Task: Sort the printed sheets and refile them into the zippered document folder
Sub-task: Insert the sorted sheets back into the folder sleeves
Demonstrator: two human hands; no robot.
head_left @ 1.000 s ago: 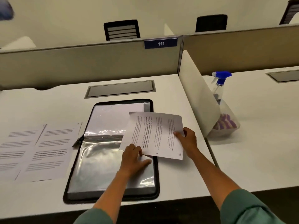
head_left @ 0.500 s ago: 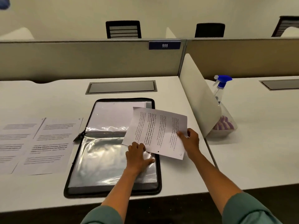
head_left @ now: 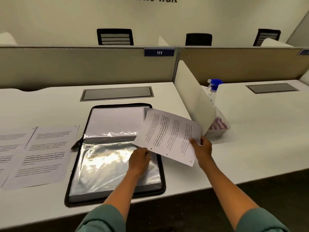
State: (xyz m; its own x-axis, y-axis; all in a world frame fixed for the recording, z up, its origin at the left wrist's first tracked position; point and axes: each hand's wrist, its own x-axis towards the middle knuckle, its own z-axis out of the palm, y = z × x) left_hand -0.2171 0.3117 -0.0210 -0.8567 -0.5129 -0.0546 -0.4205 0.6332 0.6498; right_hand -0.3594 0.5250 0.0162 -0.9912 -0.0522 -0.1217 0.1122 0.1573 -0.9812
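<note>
The black zippered document folder (head_left: pixel 78 166) lies open on the white desk, its glossy clear sleeves facing up. My right hand (head_left: pixel 201 150) pinches the right edge of a printed sheet (head_left: pixel 168 134), which is tilted over the folder's right rim. My left hand (head_left: pixel 139 159) rests on the lower clear sleeve near that sheet's lower left corner, its fingers curled at the sleeve's edge. Whether they pinch the plastic is hidden. Several more printed sheets (head_left: pixel 38 153) lie flat on the desk left of the folder.
A white divider panel (head_left: pixel 194 101) stands right of the folder. Behind it are a blue-topped spray bottle (head_left: pixel 214 88) and a clear tub with a purple cloth (head_left: pixel 219 126). A grey cable hatch (head_left: pixel 117 93) sits beyond the folder. The desk's front edge (head_left: pixel 217 185) is close.
The right hand has lifted the sheet's right side and drawn it slightly rightward, tilting it more. The left hand stays on the sleeve. The camera has tipped upward.
</note>
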